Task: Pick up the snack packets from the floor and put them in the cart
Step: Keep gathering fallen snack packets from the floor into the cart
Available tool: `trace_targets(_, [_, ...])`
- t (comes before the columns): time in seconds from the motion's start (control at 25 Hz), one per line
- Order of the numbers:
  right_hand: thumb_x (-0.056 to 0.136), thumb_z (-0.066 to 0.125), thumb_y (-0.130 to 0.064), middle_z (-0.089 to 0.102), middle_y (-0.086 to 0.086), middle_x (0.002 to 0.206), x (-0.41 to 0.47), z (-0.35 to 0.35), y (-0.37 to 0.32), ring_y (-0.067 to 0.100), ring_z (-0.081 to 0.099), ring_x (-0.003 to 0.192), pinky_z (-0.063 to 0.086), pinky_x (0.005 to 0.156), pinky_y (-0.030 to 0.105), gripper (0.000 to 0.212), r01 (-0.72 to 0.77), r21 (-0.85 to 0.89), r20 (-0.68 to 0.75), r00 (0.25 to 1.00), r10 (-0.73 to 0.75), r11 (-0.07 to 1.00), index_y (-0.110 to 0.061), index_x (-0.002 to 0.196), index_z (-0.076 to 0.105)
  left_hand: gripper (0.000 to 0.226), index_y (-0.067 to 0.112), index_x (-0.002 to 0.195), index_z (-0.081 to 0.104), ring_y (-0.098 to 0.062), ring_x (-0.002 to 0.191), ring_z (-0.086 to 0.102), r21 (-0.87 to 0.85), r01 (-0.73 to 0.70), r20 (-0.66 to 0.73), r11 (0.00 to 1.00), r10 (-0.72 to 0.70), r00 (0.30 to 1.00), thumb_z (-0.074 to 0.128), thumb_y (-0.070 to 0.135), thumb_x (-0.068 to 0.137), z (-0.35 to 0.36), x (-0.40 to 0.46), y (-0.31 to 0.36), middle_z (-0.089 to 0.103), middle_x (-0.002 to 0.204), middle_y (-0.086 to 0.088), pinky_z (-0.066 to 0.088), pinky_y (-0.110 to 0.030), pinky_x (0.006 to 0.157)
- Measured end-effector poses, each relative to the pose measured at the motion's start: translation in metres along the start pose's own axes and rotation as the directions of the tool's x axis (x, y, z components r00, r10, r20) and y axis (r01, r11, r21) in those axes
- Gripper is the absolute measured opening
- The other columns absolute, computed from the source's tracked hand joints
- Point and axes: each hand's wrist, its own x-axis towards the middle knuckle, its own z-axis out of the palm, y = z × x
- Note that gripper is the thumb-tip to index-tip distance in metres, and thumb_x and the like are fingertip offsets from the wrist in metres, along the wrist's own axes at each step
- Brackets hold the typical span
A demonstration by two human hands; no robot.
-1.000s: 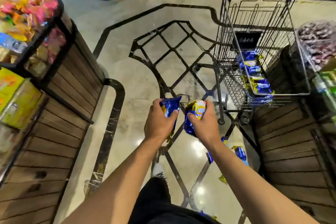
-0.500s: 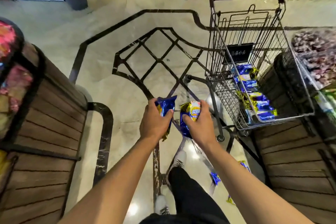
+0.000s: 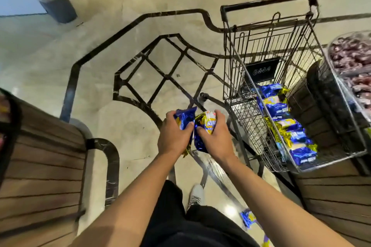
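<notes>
Each grip, left hand (image 3: 174, 138) and right hand (image 3: 215, 136), still clutches one crinkly foil packet (image 3: 184, 119), now nearer the wire cart (image 3: 267, 94).

The cart (image 3: 267, 78) is standing with its top open, so a hand is finding free passage down from above, while its wire walls are blocking entry from the sides. Packets in the cart (image 3: 289, 126) are filling the right side of its bottom, leaving bare mesh on the left. A wooden display (image 3: 40, 166) is hemming the floor (image 3: 120, 66) on the left, another display (image 3: 331, 190) crowding the right
</notes>
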Motion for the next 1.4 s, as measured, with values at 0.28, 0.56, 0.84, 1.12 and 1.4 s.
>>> trace_targets(0.28, [0.069, 0.066, -0.05, 0.058, 0.001, 0.121, 0.119, -0.007, -0.022, 0.018, 0.062, 0.102, 0.054, 0.089, 0.042, 0.084, -0.1, 0.033, -0.145, 0.984, 0.104, 0.994, -0.036, 0.142, 0.028, 0.059, 0.031, 0.133, 0.039, -0.017, 0.105, 0.062, 0.022, -0.08, 0.156, 0.997, 0.075, 0.985, 0.067, 0.048, 0.083, 0.038, 0.129, 0.058, 0.06, 0.123, 0.006, 0.055, -0.044, 0.088])
trace_targets(0.56, [0.07, 0.065, -0.051, 0.057, 0.001, 0.126, 0.212, -0.028, -0.042, 0.021, 0.06, 0.107, 0.052, 0.093, 0.044, 0.081, -0.194, 0.06, -0.344, 0.917, 0.203, 0.979, -0.033, 0.14, 0.03, 0.055, 0.028, 0.13, 0.041, -0.019, 0.109, 0.06, 0.039, -0.245, 0.33, 0.969, 0.219, 0.918, 0.069, 0.044, 0.085, 0.083, 0.229, 0.125, 0.06, 0.124, 0.004, 0.054, -0.041, 0.089])
trace_targets(0.84, [0.077, 0.07, -0.044, 0.052, -0.001, 0.136, 0.274, -0.095, -0.032, 0.019, 0.052, 0.121, 0.044, 0.103, 0.038, 0.079, -0.24, 0.158, -0.53, 0.798, 0.288, 0.958, -0.028, 0.144, 0.03, 0.06, 0.027, 0.133, 0.041, -0.023, 0.108, 0.06, 0.07, -0.417, 0.48, 0.906, 0.336, 0.81, 0.067, 0.049, 0.084, 0.157, 0.271, 0.211, 0.059, 0.126, 0.002, 0.052, -0.042, 0.088])
trace_targets(1.12, [0.081, 0.072, -0.034, 0.051, 0.002, 0.137, 0.326, -0.19, 0.024, 0.023, 0.053, 0.12, 0.044, 0.1, 0.037, 0.076, -0.29, 0.281, -0.592, 0.698, 0.403, 0.915, -0.025, 0.145, 0.031, 0.058, 0.025, 0.131, 0.044, -0.021, 0.105, 0.061, 0.092, -0.503, 0.572, 0.859, 0.368, 0.733, 0.069, 0.047, 0.084, 0.267, 0.279, 0.29, 0.062, 0.122, 0.002, 0.052, -0.039, 0.087])
trace_targets(1.4, [0.081, 0.07, -0.038, 0.051, 0.001, 0.137, 0.362, -0.253, 0.075, 0.023, 0.054, 0.117, 0.046, 0.097, 0.039, 0.077, -0.379, 0.388, -0.567, 0.62, 0.542, 0.84, -0.03, 0.145, 0.026, 0.059, 0.025, 0.132, 0.042, -0.023, 0.112, 0.059, 0.118, -0.526, 0.655, 0.842, 0.332, 0.679, 0.067, 0.048, 0.084, 0.355, 0.279, 0.332, 0.059, 0.127, 0.001, 0.05, -0.04, 0.091])
